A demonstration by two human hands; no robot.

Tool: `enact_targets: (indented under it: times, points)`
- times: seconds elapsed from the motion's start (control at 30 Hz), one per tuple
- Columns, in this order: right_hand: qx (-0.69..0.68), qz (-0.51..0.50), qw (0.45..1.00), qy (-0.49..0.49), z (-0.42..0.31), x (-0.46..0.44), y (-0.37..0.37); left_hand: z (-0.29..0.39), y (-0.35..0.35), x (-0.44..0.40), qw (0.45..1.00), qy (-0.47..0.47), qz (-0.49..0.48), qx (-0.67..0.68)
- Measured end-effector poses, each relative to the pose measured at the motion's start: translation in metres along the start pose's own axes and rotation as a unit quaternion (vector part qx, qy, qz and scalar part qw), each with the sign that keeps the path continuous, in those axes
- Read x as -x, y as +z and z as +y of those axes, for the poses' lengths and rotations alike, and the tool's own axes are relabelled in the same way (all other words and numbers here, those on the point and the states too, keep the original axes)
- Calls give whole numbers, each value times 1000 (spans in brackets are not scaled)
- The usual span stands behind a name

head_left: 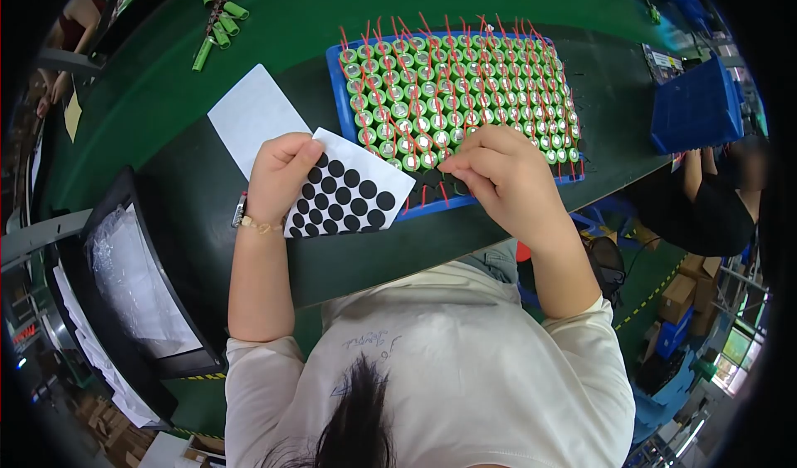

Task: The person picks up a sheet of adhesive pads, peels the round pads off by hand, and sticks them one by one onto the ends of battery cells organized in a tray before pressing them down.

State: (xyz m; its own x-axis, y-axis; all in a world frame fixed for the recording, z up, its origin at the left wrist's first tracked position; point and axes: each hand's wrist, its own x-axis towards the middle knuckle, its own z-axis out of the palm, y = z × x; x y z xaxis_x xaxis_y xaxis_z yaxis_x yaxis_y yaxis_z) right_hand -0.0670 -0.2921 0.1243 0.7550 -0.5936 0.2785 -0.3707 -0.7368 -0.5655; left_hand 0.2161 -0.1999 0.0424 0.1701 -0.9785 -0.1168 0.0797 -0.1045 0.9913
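Observation:
My left hand (pixel 279 176) grips the upper left edge of a white sheet of round black stickers (pixel 344 190), thumb on top. The stickers sit in rows on the tilted sheet. Over the front edge of a blue tray (pixel 339 82), my right hand (pixel 501 179) is closed in a pinch, and whatever its fingertips hold is too small or hidden to tell. Rows of upright green battery cells (pixel 432 94) with red wires fill the tray. Black tops show along the front row by the right fingertips.
A blank white sheet (pixel 259 111) lies behind my left hand. Several loose green cells (pixel 220 26) lie on the green tabletop further back. A blue bin (pixel 696 107) stands to the right, near another person (pixel 714 194). At the left is a black tray with plastic-wrapped sheets (pixel 154 281).

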Motion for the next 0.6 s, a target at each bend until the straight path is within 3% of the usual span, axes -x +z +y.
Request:
enact_targets:
  times: [0.6]
  points:
    - [32, 5, 999, 38, -13, -9, -2, -4, -5, 0, 999, 12, -11, 45]
